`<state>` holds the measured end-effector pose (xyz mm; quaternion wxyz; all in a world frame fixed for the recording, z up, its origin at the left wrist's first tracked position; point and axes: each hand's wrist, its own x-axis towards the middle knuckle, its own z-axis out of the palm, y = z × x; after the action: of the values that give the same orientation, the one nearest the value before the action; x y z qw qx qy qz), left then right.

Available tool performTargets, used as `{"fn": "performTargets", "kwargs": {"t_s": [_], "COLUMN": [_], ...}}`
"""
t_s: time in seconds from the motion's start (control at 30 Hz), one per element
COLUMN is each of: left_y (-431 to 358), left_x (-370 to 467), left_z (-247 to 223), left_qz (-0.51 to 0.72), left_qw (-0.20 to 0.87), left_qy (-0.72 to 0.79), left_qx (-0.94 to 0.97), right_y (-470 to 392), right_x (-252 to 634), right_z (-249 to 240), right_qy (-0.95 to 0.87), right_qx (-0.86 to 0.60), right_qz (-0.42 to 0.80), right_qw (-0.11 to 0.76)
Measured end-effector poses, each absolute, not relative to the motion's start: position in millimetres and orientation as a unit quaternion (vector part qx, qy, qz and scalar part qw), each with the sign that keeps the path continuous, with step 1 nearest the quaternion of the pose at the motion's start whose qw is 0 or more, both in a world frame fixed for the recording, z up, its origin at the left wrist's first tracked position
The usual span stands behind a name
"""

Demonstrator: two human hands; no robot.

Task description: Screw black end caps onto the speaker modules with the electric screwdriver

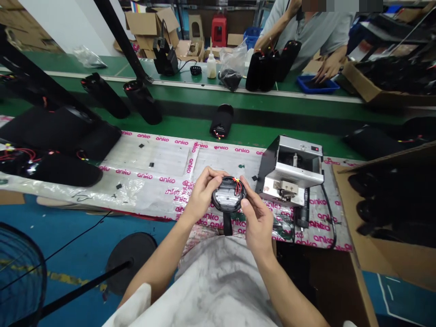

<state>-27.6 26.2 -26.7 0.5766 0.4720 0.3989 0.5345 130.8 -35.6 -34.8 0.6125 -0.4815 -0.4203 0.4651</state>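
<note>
- Holding one round black part between two hands, open face turned up, above the near edge of the printed mat and close to the pale clothing
- Pinching the part's left side with the left hand, thumb at the upper-left rim, fingers curled behind
- Clasping the right side with the right hand, thumb at the lower-right rim, fingers along the upper right; both grips narrow, closed on this one part
- Showing red wires inside the part, toward its upper right, just beside the right fingers; too fine to count
- Showing one black strap just below the part; cannot tell whether joined to it
- Counting one metal machine on the mat, right of the right hand and apart from it
- Counting one black cylinder lying on the green belt straight ahead, plus two leaning cylinders farther left
- Counting one squeeze bottle, one clear bag and one blue tray on the far side, with one co-worker's hand at the tray
- Counting one red stool behind, and one floor fan at lower left
</note>
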Motion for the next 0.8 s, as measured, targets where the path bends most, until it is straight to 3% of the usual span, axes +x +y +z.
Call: {"fn": "performTargets", "kwargs": {"t_s": [0.4, 0.53, 0.63, 0.8], "left_y": [49, 48, 48, 47], "left_x": [-30, -31, -31, -27], "left_z": [-30, -31, -28, -23], "left_qz": [0.436, 0.436, 0.426, 0.413], "left_qw": [0.613, 0.614, 0.617, 0.623], "left_qy": [0.322, 0.328, 0.328, 0.326], "left_qx": [0.574, 0.571, 0.575, 0.579], "right_y": [-35, -29, -20, -6], "right_x": [134, 182, 250, 334], "right_z": [-32, -7, 0, -31], "right_qy": [-0.412, -0.497, -0.459, -0.420], "right_qx": [-0.480, -0.537, -0.631, -0.777], "right_qz": [0.467, 0.320, 0.198, 0.199], "right_qw": [0.617, 0.602, 0.594, 0.424]}}
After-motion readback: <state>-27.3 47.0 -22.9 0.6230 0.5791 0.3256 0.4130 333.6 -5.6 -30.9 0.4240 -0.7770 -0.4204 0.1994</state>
